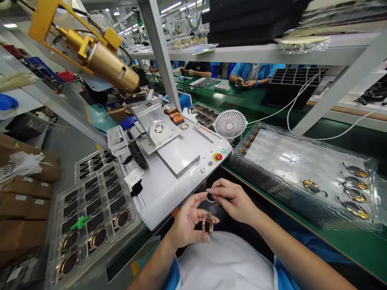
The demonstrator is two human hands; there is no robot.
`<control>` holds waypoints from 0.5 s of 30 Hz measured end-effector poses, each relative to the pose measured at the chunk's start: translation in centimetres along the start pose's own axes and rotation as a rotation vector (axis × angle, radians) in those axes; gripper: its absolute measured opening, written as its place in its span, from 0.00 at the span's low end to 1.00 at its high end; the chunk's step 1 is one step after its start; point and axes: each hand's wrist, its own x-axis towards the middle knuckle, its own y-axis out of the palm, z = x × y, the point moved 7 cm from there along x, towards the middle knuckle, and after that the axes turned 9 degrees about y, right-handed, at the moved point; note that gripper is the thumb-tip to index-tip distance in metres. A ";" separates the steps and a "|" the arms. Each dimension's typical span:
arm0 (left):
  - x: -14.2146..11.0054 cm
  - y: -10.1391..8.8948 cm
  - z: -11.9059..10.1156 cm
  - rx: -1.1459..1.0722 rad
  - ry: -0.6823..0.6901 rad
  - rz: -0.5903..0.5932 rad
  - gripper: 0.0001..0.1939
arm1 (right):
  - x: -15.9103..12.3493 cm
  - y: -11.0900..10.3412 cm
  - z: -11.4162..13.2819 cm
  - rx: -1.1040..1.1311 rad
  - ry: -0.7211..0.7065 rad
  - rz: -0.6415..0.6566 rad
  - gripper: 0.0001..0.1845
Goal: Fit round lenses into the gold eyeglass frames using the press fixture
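Note:
My left hand (189,223) is closed around a gold ring-shaped case (207,224), held upright between thumb and fingers over my lap. Just above it, my right hand (231,198) pinches a thin pale ring (209,198). The tips of my left index finger and right fingers meet at this thin ring, and part of it is hidden behind them. To my left, a clear plastic tray (90,253) carries black pieces and several gold ring cases (98,237). On my right, a stack of clear trays (272,177) bears small round gold-and-black parts with dark tails (311,186).
A white bench machine (169,193) with a metal plate (179,155) and a red button (218,156) stands ahead. Beyond it are a white fan (230,125) and tweezers (202,133). A gold cylinder (113,66) hangs upper left. Co-workers sit across the green bench (208,96).

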 end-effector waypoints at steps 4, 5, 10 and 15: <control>0.1 -1.0 0.0 -0.082 0.021 -0.104 0.52 | 0.5 0.3 0.4 -0.017 -0.058 0.010 0.09; 0.0 -1.4 0.1 -0.093 0.020 -0.135 0.51 | 1.1 0.4 0.6 -0.050 -0.068 0.030 0.07; -0.2 -2.8 0.2 -0.060 0.031 -0.217 0.47 | 7.8 -0.7 -1.6 -0.146 0.237 -0.031 0.08; -0.8 -3.0 -0.1 -0.025 0.076 -0.237 0.50 | 14.6 -1.7 -4.9 -0.214 0.527 -0.202 0.09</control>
